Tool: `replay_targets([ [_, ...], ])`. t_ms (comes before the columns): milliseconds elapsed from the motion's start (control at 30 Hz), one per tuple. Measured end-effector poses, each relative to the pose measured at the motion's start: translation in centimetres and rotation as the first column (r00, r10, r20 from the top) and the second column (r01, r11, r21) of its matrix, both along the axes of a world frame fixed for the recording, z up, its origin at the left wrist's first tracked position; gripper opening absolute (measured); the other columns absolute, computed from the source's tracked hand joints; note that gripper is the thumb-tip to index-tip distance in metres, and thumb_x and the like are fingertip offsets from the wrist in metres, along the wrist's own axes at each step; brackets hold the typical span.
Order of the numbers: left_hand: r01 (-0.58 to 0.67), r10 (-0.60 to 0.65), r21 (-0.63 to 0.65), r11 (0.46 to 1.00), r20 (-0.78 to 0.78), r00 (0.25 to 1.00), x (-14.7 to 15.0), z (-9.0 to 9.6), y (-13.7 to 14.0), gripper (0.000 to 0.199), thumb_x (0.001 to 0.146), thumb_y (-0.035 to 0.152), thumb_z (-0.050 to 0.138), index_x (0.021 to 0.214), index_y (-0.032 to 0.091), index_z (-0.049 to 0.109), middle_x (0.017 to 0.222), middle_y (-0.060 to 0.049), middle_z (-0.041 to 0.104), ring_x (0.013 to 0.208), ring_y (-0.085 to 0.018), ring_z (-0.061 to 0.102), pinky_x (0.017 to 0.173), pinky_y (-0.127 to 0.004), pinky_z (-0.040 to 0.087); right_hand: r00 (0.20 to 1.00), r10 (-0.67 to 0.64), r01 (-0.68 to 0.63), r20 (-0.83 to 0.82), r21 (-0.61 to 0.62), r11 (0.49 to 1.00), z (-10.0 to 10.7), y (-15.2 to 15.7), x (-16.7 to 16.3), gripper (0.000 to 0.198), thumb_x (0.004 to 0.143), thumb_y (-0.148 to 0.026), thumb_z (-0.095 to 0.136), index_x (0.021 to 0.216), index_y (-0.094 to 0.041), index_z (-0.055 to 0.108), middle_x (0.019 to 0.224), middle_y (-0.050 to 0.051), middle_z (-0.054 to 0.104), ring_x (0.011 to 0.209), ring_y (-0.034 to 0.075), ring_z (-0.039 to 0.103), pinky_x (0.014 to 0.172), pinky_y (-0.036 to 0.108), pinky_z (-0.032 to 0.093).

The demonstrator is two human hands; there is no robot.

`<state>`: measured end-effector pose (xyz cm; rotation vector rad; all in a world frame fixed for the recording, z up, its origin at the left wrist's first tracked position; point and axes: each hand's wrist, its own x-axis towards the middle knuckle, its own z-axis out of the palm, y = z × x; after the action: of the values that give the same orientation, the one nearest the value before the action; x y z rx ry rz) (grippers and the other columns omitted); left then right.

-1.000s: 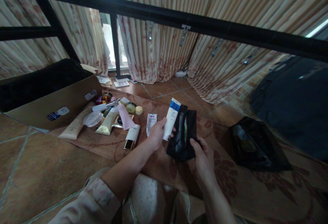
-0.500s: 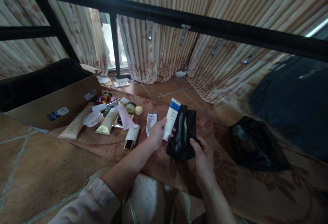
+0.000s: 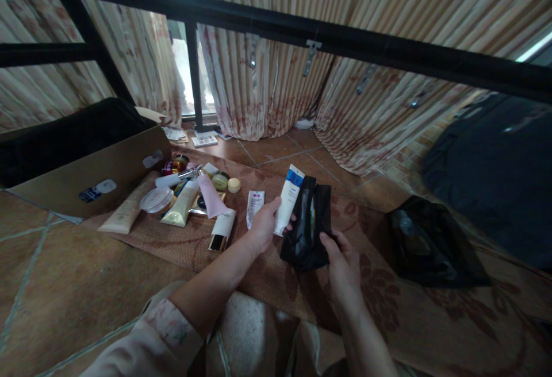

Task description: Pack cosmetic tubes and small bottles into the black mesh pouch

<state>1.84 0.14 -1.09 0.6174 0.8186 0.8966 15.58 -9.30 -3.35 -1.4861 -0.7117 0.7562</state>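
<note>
My left hand (image 3: 265, 227) grips a white squeeze tube with a blue band (image 3: 288, 200), tilted with its banded end away from me. Right beside the tube is a black pouch (image 3: 304, 239), its top parted, with some small items showing in the gap. My right hand (image 3: 344, 259) pinches the pouch by its right side, thumb on top. Just left of my left hand lies a small white packet with purple print (image 3: 255, 207). Nearer me on the mat rests a white bottle with a shiny gold cap (image 3: 222, 229).
Tubes, jars and a round clear case (image 3: 156, 200) crowd the mat (image 3: 267, 276) at left, beside a cardboard box (image 3: 107, 176) holding something black. Another black bag (image 3: 435, 245) lies at right. A dark metal rail (image 3: 276, 23) crosses before the curtains (image 3: 267, 89).
</note>
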Motion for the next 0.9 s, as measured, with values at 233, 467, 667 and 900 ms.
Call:
replay_targets([
  [233,0.0,0.0,0.008,1.0,0.0,1.0,0.03,0.04,-0.02,0.039,0.093,0.036,0.038,0.079,0.009,0.063,0.059,-0.007,0.064,0.039,-0.011,0.053,0.038,-0.02,0.038,1.0,0.007,-0.007,0.016,0.011,1.0,-0.16,-0.02,0.08,0.037,0.072,-0.043,0.068,0.1,-0.018,0.07,0.093,0.004,0.073,0.083,0.021,0.066,0.076,0.032,0.049],
  [467,0.004,-0.004,0.0,1.0,-0.014,1.0,0.01,0.0,0.05,0.037,0.093,0.035,0.038,0.082,0.01,0.063,0.058,-0.006,0.064,0.039,-0.011,0.053,0.038,-0.02,0.038,1.0,0.011,-0.011,0.001,0.027,1.0,-0.25,0.04,0.08,0.038,0.073,-0.043,0.068,0.101,-0.017,0.069,0.096,0.005,0.073,0.084,0.021,0.065,0.076,0.032,0.05],
  [667,0.0,0.0,0.001,1.0,-0.004,1.0,0.03,0.0,0.01,0.036,0.093,0.035,0.038,0.085,0.01,0.063,0.058,-0.007,0.064,0.039,-0.012,0.053,0.037,-0.02,0.037,1.0,0.009,-0.009,0.018,0.021,1.0,-0.37,0.04,0.17,0.038,0.073,-0.043,0.068,0.101,-0.017,0.069,0.095,0.005,0.073,0.084,0.021,0.066,0.077,0.033,0.05],
  [900,-0.005,0.005,0.005,1.0,-0.004,1.0,0.03,0.0,-0.03,0.036,0.093,0.035,0.04,0.081,0.01,0.063,0.059,-0.007,0.064,0.039,-0.012,0.053,0.037,-0.021,0.037,1.0,0.015,-0.015,-0.005,0.028,0.999,-0.16,-0.03,-0.02,0.038,0.073,-0.043,0.067,0.101,-0.017,0.069,0.094,0.005,0.072,0.083,0.02,0.065,0.077,0.033,0.05],
])
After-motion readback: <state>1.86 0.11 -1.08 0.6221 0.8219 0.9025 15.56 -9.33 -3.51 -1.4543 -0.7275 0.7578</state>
